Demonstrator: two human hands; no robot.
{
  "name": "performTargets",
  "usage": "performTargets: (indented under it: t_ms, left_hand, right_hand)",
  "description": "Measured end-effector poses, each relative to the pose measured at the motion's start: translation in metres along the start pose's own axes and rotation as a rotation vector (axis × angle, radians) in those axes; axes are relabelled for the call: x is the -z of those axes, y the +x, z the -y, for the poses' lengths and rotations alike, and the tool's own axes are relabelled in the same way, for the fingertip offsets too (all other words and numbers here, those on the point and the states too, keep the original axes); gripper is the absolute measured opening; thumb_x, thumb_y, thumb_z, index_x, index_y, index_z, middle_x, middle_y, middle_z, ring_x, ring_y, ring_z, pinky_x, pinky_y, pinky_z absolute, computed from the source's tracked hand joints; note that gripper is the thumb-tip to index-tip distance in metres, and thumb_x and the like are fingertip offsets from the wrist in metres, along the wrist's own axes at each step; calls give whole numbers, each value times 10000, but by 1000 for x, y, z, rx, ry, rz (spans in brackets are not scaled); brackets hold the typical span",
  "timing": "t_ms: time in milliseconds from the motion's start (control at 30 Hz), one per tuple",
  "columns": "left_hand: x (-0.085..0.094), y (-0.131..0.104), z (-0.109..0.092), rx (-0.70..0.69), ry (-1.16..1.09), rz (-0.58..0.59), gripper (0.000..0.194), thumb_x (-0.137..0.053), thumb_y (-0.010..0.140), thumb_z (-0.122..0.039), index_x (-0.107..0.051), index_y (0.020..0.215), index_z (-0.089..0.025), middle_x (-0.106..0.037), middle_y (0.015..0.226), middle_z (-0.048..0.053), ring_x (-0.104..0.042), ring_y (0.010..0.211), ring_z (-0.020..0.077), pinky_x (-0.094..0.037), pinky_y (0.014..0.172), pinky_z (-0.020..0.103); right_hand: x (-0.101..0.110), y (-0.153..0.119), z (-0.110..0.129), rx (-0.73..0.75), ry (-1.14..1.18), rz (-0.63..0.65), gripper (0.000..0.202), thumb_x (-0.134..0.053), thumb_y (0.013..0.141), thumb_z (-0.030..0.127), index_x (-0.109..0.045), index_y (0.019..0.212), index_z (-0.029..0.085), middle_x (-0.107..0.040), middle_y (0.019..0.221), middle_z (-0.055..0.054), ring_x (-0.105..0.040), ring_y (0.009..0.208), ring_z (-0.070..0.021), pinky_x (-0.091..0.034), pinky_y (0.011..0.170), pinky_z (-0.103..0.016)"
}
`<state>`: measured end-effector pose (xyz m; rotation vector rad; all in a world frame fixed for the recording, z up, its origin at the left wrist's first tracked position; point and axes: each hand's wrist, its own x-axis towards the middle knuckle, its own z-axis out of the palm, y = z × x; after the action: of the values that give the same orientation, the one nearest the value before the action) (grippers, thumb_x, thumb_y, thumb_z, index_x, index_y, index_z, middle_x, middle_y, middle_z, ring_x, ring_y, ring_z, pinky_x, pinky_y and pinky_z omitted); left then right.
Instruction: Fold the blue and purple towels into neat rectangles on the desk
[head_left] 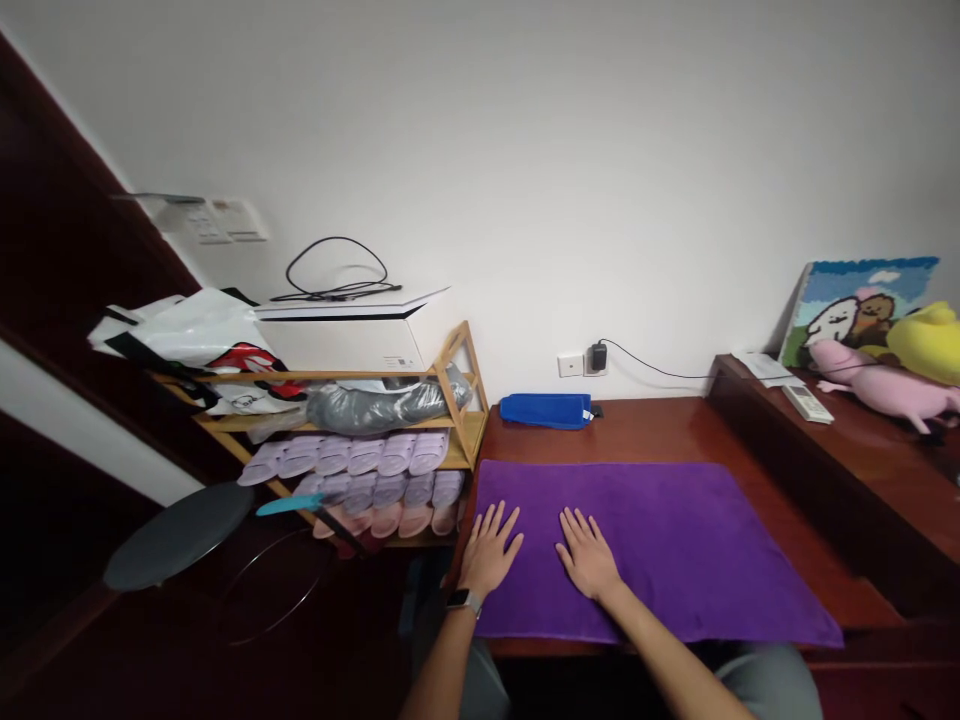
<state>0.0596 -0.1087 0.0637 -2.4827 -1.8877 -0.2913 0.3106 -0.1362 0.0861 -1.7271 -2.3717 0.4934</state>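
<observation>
A purple cloth [675, 550] lies spread out on the reddish-brown desk [645, 430], its front edge reaching the desk's near side. My left hand [489, 552] rests flat on the cloth's left edge, fingers apart, with a watch on the wrist. Farther right, my right hand [588, 555] also lies flat on the cloth, its fingers stretched out. Neither hand grips anything. Behind the cloth, against the wall, is a folded blue item [546, 410] whose kind I cannot make out.
To the left stands a wooden rack [469, 420] with rows of slippers [367, 455], a white box [337, 342] and bags. A round dark stool [180, 535] is beside it. A plugged-in charger [598, 356] trails a cable rightward. On the raised right surface are a pink plush toy [877, 380] and a remote [808, 403].
</observation>
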Motion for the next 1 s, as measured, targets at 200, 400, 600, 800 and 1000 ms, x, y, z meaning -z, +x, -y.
performTargets:
  t_ms: [200, 400, 600, 800, 1000]
  left_hand:
    - [-15, -4, 16, 3, 14, 9, 578, -380, 1057, -574, -370, 1604, -388, -339, 1703, 52, -285, 1575, 286, -246, 1267, 532]
    - [-16, -1, 16, -6, 30, 9, 577, -377, 1055, -570, -368, 1604, -393, -336, 1704, 36, -292, 1572, 287, -236, 1270, 536]
    - [-12, 11, 26, -7, 54, 91, 565, -438, 1029, -558, -466, 1560, -368, -435, 1657, 45, -387, 1527, 301, -329, 1230, 529]
    - [-5, 72, 27, -73, 55, -71, 515, -336, 1063, -429, -574, 1488, -263, -547, 1571, 85, -463, 1472, 268, -340, 1234, 469]
    - [-22, 121, 5, -21, 89, 16, 594, -378, 1034, -578, -447, 1577, -347, -392, 1679, 61, -309, 1559, 336, -211, 1264, 583]
  right_hand:
    - [9, -26, -103, -142, -68, -69, 692, -213, 1029, 548, -351, 1633, 240, -298, 1699, -24, -224, 1588, -259, -166, 1301, -512]
    - [43, -100, -285, -503, -97, -209, 796, -167, 886, 711, -370, 1605, 434, -486, 1607, 53, -283, 1562, -342, -239, 1267, -603]
    - [46, -129, -325, -548, -55, -256, 800, -179, 858, 728, -336, 1601, 476, -531, 1572, 78, -244, 1577, -334, -184, 1282, -560]
    - [58, -95, -284, -576, -143, -321, 718, -219, 947, 548, -499, 1553, 287, -504, 1601, -62, -327, 1546, -341, -209, 1271, -585]
    - [62, 14, -157, -274, -99, -213, 637, -208, 1049, 450, -385, 1619, 226, -316, 1702, -36, -217, 1591, -250, -146, 1297, -484]
